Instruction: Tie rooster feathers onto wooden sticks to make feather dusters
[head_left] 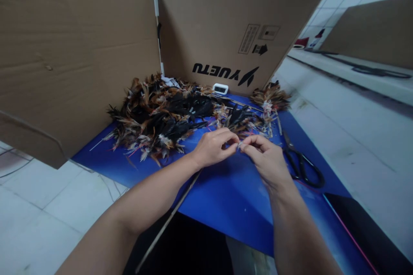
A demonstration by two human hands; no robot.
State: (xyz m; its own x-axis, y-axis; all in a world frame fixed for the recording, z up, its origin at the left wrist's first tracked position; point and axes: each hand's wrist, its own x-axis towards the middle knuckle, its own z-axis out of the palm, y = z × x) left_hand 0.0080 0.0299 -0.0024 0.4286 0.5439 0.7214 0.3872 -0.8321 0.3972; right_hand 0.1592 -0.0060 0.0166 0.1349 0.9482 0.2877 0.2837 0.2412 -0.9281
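My left hand (215, 147) and my right hand (265, 154) meet above the blue table top (232, 197), fingertips pinched close together. Between them shows a small whitish bit (239, 146), too small to name. A thin stick (167, 222) runs from under my left wrist down past the table's front edge; whether my left hand touches it is hidden. Just behind the hands lies a bunch of brown and black feathers (238, 117). Close to my right wrist rest black-handled scissors (303, 167), lying flat.
A big heap of feathers (161, 116) covers the table's left and back. Another feather bundle (271, 96) lies at the back right, near a small white digital display (220, 89). Cardboard walls (219, 21) stand behind and left. A dark flat device (364, 232) lies at right.
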